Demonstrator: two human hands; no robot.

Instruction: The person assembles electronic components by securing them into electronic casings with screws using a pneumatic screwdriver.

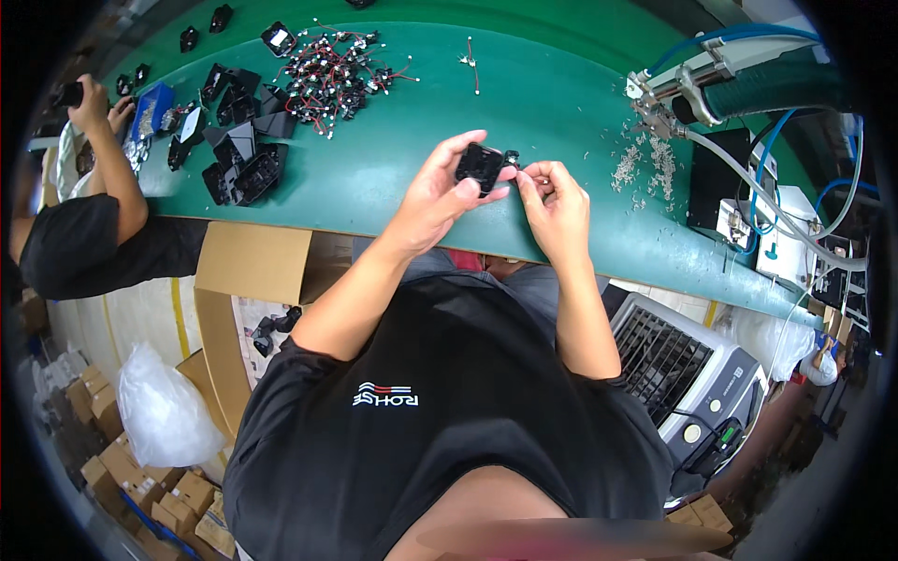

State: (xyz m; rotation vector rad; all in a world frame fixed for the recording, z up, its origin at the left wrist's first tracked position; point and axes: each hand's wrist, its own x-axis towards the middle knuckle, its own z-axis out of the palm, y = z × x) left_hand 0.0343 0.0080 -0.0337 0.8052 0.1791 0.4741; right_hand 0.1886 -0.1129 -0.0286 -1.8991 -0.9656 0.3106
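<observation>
Over the table's near edge, my left hand (432, 201) grips a squarish black plastic housing (480, 168) between thumb and fingers. My right hand (559, 206) is closed in a pinch just right of it. At its fingertips a small black part (512, 157) sticks up beside the housing. Whether that part is joined to the housing is too small to tell. Farther off on the green table (533, 112) lies a heap of red-and-black wire leads (337, 75) with white connectors. A single lead (474, 70) lies apart from it.
Black plastic housings (245, 164) are piled at the left, near a blue bin (150, 110). Small pale pieces (645, 168) are scattered at the right, before a hose-fed machine (739, 89). A co-worker's arm (122, 178) reaches in at far left. Below stand an open carton (253, 262) and an air cooler (687, 374).
</observation>
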